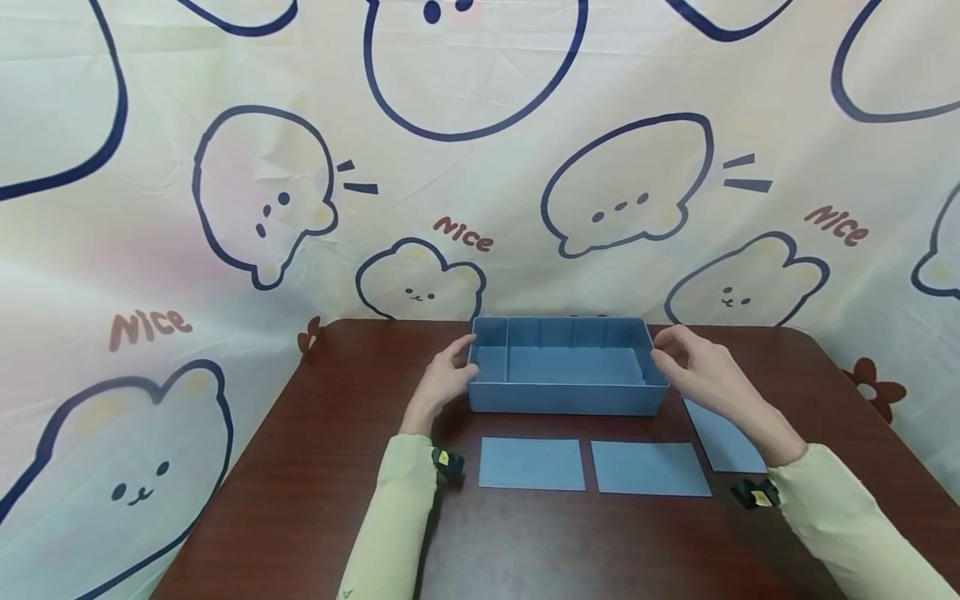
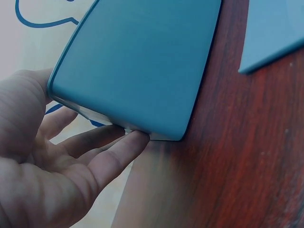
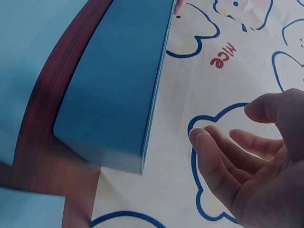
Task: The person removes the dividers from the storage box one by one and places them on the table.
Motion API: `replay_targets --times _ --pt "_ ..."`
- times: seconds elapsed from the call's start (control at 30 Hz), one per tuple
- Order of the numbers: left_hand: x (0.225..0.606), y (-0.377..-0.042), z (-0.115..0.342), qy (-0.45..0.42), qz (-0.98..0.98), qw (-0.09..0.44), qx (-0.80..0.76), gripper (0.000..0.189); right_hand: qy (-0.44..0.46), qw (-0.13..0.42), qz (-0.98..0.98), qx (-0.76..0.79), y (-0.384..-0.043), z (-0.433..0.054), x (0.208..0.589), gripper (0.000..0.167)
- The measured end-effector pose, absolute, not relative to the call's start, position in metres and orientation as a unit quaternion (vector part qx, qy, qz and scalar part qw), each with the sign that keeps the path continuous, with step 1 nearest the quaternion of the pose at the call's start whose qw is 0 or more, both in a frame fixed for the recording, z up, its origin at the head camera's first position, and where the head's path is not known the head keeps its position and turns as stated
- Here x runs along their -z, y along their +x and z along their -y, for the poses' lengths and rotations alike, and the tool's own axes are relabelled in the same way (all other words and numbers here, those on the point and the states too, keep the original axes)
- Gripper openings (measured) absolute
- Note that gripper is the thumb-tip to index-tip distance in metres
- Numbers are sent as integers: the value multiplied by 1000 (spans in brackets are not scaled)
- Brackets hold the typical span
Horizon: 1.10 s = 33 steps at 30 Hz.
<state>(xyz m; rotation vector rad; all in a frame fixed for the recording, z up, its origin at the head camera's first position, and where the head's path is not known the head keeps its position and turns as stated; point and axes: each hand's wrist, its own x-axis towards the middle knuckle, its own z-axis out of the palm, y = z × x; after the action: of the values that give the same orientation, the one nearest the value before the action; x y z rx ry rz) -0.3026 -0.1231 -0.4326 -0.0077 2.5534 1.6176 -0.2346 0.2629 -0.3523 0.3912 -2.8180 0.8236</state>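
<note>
A blue compartment box stands near the table's far edge, its open top showing a narrow section at the left and a wider one beside it. My left hand holds its left end. In the left wrist view the thumb passes behind the rim of the box, hiding its tip, while the fingers lie against the end wall. Beside the box's right end is my right hand. A gap separates that hand from the box in the right wrist view, its fingers loosely bent around nothing.
Two flat blue rectangular panels lie side by side in front of the box on the brown table. A third blue panel lies at the right, partly under my right forearm in view. A patterned cloth hangs behind.
</note>
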Motion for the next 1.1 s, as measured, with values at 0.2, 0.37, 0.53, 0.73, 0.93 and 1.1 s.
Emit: replay_targets --times 0.2,0.37,0.53,0.73,0.93,1.1 --pt "432 -303 121 -4 -841 64 -537 59 138 97 945 -279 -242 -250 353 38" --pt "431 -302 121 -6 -844 65 -532 59 142 96 943 -287 -249 -241 358 36" --pt "432 -301 123 -8 -843 66 -534 59 156 89 938 -296 -257 -228 364 35" --pt "432 -301 124 -13 -843 68 -533 60 161 87 934 -308 -264 -211 369 36" --pt "428 -299 124 -12 -843 69 -533 60 166 76 930 -320 -269 -197 371 35" --pt "427 -300 123 -10 -843 71 -533 61 166 62 926 -332 -275 -187 374 35"
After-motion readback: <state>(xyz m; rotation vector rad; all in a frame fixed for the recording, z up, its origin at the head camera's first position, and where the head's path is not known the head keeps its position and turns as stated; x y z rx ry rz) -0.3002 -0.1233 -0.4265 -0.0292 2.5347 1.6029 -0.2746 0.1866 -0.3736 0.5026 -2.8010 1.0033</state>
